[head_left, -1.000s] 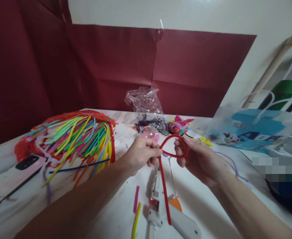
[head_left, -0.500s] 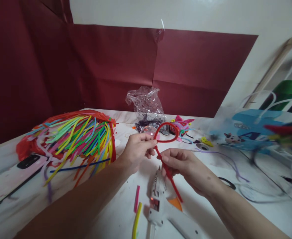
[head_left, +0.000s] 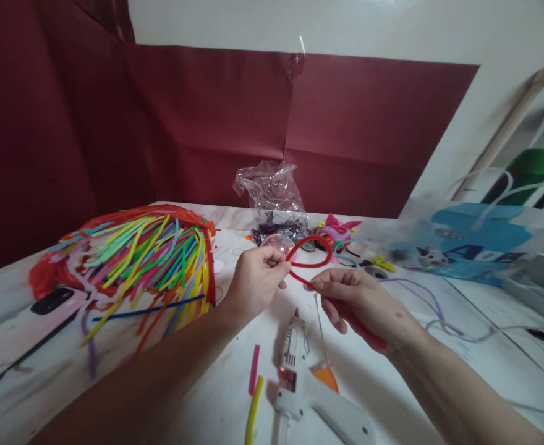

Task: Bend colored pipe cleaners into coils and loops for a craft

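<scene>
Both my hands hold one red pipe cleaner (head_left: pixel 316 242) above a white table (head_left: pixel 392 383). My left hand (head_left: pixel 256 283) pinches one end of it, where it curls into a small loop. My right hand (head_left: pixel 360 303) is closed on the straight part just below the loop, and the tail runs under that palm toward my wrist. A white glue gun (head_left: pixel 300 383) lies on the table right under my hands, nozzle pointing away from me.
A heap of many-coloured pipe cleaners (head_left: pixel 146 256) lies at the left beside a phone (head_left: pixel 31 321). A crumpled clear bag (head_left: pixel 272 198), a pink craft figure (head_left: pixel 337 232) and a blue printed bag (head_left: pixel 476 241) stand behind. Short pink and yellow pieces (head_left: pixel 255 389) lie near the glue gun.
My right hand left the loop and took the straight part lower down, then slid up to just under the loop. The loop has shrunk, and the tail now lies under my right palm.
</scene>
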The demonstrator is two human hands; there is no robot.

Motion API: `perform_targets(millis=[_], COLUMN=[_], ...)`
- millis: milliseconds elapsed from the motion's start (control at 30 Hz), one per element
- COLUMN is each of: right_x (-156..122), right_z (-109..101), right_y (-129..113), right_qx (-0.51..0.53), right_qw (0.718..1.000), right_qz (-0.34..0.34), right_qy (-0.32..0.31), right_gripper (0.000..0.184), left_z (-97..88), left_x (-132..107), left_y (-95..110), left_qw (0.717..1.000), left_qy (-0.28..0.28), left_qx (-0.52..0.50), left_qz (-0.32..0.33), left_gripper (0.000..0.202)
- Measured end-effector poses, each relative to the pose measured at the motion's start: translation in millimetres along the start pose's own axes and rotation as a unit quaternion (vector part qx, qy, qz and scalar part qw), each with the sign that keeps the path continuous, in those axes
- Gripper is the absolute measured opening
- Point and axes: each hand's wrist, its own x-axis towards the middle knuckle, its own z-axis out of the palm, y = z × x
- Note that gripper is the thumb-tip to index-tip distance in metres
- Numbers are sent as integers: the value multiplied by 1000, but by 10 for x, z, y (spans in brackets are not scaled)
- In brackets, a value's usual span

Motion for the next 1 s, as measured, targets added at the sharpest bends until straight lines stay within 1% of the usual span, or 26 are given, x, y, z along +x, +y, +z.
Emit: perform_targets(millis=[133, 200, 300, 367, 467, 633, 833, 1000], right_x=[-40, -69, -114, -135, -133, -78, -53, -28], right_z=[22, 19, 1, -12, -49, -170, -245, -258], right_y=[-40, -70, -117, -140, -154, -163, -177, -175], right_qx=[57, 70, 67, 36, -29, -101, -116, -132], right_qw=[998, 997, 994, 994, 993, 982, 978, 973], right_qz=[-21, -38, -75, -95, -114, -149, -147, -140], right_qy=[5, -8, -34, -37, -2, 51, 89, 124], right_gripper=[11, 11, 18, 18, 11, 22, 26, 29], left_z=[-19, -23, -18, -11, -4, -6, 0, -5], left_x=[22, 36, 46, 42, 24, -3, -4, -7], left_y=[-29, -40, -39, -27, -2, 18, 7, -4], left_qw=[1000, 1000, 999, 999, 998, 997, 995, 994], left_qy=[9, 3, -16, -28, -41, -59, -78, -89], left_qx=[18, 17, 13, 10, 4, -6, -8, 23], left_qz=[-4, -12, -27, -36, -43, -54, -64, -59], left_gripper=[9, 8, 9, 9, 9, 13, 14, 14])
